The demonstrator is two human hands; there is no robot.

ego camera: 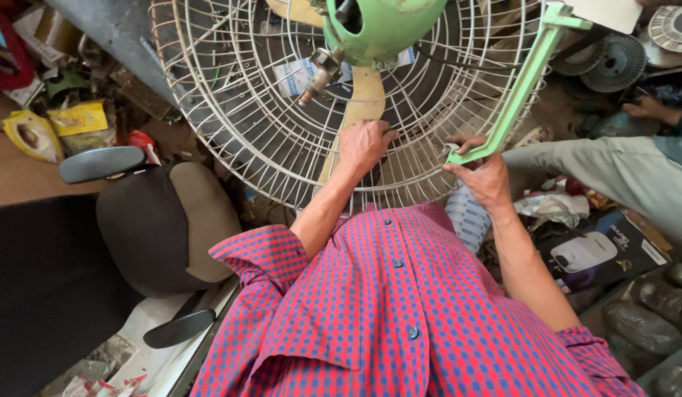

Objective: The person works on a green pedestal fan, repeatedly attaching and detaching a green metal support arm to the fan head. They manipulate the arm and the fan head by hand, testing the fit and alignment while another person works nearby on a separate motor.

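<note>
1. Nearest the camera is the shirt (400, 316), red with blue dots and buttoned, filling the near middle.
2. Both bare forearms reach from its short sleeves away to a fan.
3. Left hand (364, 145) is clenched on the white wire guard (238, 110) at its near middle rim, fingers curled round the wires.
4. Right hand (484, 173) is just to the right, fingers grasping the near end of a pale green bar (521, 84) that slants up to the far right across the guard.
5. Beyond the hands, the fan's green motor housing (385, 26) sits at the far centre, with a cream blade (359, 103) behind the wires.
6. At left stands a dark office chair (161, 224) with grey armrests.
7. At right another person's grey trouser leg (613, 173) lies across the scene, and near it a black box (602, 250).
</note>
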